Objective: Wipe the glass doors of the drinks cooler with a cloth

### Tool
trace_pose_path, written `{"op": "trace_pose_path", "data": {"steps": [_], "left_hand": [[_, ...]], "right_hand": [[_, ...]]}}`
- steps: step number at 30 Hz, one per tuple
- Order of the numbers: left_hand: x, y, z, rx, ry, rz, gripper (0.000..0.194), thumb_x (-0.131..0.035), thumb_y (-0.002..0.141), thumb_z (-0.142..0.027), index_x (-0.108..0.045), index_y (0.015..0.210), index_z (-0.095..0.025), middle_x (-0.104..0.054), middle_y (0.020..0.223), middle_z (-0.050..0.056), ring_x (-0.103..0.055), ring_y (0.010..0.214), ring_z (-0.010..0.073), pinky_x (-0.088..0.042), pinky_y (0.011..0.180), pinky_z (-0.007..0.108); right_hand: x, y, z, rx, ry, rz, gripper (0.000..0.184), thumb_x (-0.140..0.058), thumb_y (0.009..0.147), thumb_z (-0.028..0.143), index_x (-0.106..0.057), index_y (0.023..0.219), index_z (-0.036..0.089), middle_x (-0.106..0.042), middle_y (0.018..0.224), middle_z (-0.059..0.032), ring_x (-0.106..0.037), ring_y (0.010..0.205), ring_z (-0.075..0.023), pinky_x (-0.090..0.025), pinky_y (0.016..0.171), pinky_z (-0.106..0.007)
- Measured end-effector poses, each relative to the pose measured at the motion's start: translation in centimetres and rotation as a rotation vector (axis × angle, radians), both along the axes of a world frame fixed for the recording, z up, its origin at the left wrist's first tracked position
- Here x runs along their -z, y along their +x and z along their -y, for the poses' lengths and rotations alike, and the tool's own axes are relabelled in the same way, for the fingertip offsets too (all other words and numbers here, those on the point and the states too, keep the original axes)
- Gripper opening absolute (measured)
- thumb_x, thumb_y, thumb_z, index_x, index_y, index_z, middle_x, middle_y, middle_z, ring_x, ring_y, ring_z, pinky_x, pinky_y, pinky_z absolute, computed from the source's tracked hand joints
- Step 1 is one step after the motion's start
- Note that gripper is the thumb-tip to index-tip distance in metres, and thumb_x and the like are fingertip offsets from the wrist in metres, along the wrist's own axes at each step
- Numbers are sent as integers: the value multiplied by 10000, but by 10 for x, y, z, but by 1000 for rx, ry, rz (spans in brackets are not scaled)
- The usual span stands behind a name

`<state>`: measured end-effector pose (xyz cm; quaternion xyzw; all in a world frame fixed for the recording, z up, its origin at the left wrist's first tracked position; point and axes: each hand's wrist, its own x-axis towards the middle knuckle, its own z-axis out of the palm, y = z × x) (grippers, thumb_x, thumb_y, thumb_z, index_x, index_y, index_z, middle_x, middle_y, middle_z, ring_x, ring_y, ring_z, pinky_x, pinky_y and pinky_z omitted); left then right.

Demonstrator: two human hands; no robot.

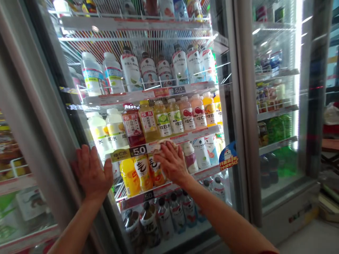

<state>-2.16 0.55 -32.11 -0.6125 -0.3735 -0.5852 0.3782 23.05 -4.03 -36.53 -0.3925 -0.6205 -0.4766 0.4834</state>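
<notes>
My right hand (172,160) presses a pale, crumpled cloth (166,144) against the glass door (201,218) of a drinks fridge, in front of a shelf edge at mid-height. Most of the cloth is hidden under the fingers. My left hand (92,173) lies flat with fingers spread on the door's grey frame (62,141) at the left, holding nothing. Behind the glass, near the right hand, are orange drink bottles (143,173) and a dark price tag (139,150) reading 5.0. A red drink bottle (133,125) stands on the shelf above.
Several shelves of bottles fill the fridge. A round blue sticker (228,157) is on the door's right side. Another glass-door fridge (280,148) stands to the right, with stacked items (329,201) on the floor beyond it. More shelved goods (29,204) show at the left.
</notes>
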Motion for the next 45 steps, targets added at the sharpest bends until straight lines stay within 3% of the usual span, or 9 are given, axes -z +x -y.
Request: {"op": "trace_pose_path", "data": {"steps": [6, 8, 11, 16, 25, 33, 36, 41, 45], "left_hand": [[23, 9, 0, 13, -7, -23, 625, -442, 862, -338, -190, 1414, -186, -210, 1470, 138, -148, 1367, 276, -145, 1094, 524], [26, 10, -1, 3, -3, -13, 618, -446, 861, -324, -206, 1410, -172, -226, 1463, 148, -159, 1364, 282, -153, 1091, 529], [25, 9, -1, -2, -11, -26, 621, -448, 860, -321, -206, 1410, -164, -233, 1457, 163, -155, 1365, 282, -160, 1085, 536], [24, 6, -1, -10, -16, -40, 618, -435, 861, -336, -204, 1411, -171, -225, 1462, 155, -139, 1371, 265, -145, 1093, 514], [27, 5, -5, -17, -32, -25, 630, -440, 846, -324, -210, 1410, -166, -215, 1467, 148, -131, 1374, 258, -137, 1099, 492], [35, 35, 13, 58, 37, -180, 665, -478, 830, -262, -171, 1418, -227, -156, 1488, 104, -130, 1373, 260, -106, 1102, 506], [50, 69, 21, 140, 44, -330, 690, -503, 815, -245, -167, 1417, -254, -163, 1487, 69, -154, 1369, 240, -121, 1114, 464], [68, 94, 14, 133, 30, -313, 704, -525, 800, -255, -179, 1413, -267, -199, 1473, 54, -164, 1366, 224, -90, 1122, 451], [70, 92, 8, 121, 24, -295, 723, -540, 790, -272, -171, 1411, -287, -191, 1476, 41, -170, 1365, 224, -96, 1118, 457]], "right_hand": [[-7, 105, 2, 144, 210, -522, 441, -425, 829, 196, -462, 1265, 254, -286, 1454, -86, -244, 1349, -265, -250, 1040, -547], [-16, 94, 1, 130, 221, -549, 439, -421, 833, 195, -461, 1268, 236, -282, 1454, -101, -228, 1355, -263, -256, 1042, -539], [-20, 30, -2, 67, 106, -386, 398, -453, 826, 219, -510, 1218, 260, -314, 1444, -82, -218, 1361, -243, -221, 1071, -513], [-1, -55, -4, -68, -55, 68, 352, -495, 821, 286, -536, 1164, 351, -417, 1394, 20, -212, 1364, -183, -94, 1116, -457], [4, 69, -2, 110, 158, -397, 443, -434, 837, 220, -455, 1275, 279, -300, 1454, -77, -222, 1362, -251, -226, 1058, -528], [20, -5, 1, -2, 0, -60, 392, -498, 809, 264, -529, 1192, 344, -453, 1367, -21, -274, 1343, -202, -155, 1104, -459], [26, 24, 4, 39, 12, -56, 381, -499, 807, 264, -539, 1179, 335, -440, 1377, -30, -287, 1337, -206, -156, 1103, -457], [28, 121, 6, 203, 161, -480, 438, -428, 835, 224, -462, 1270, 256, -324, 1438, -115, -268, 1342, -264, -259, 1032, -539], [37, 103, 6, 145, 166, -448, 503, -442, 822, 193, -399, 1316, 278, -265, 1466, -106, -232, 1356, -261, -285, 1029, -533]]}}
